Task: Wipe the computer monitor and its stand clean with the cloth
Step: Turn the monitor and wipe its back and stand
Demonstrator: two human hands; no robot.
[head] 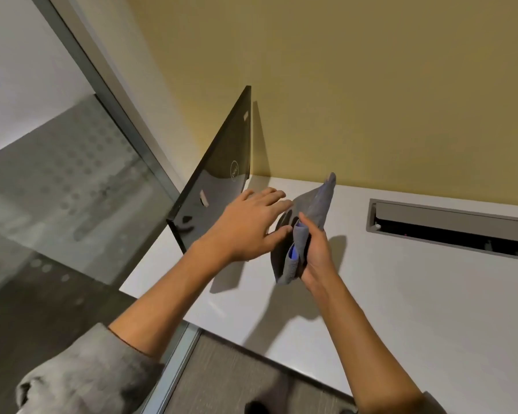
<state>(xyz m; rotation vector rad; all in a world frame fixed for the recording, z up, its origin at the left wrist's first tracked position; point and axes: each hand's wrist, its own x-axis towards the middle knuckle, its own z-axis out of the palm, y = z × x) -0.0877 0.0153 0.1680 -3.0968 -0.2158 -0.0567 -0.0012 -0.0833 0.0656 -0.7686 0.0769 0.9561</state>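
A black monitor (222,174) stands at the left end of the white desk (401,294), its glossy back turned toward me. Most of its stand (283,222) is hidden behind my hands and the cloth. My right hand (314,252) grips a grey cloth (317,210) with a blue inner side, and the cloth's tip points up. My left hand (251,225) hovers with straight fingers just left of the cloth, in front of the monitor's back, its thumb close to the cloth.
A grey cable slot (449,225) is set into the desk at the right. A yellow wall (371,85) rises behind the desk. A glass partition with a metal frame (102,85) runs along the left, close to the monitor.
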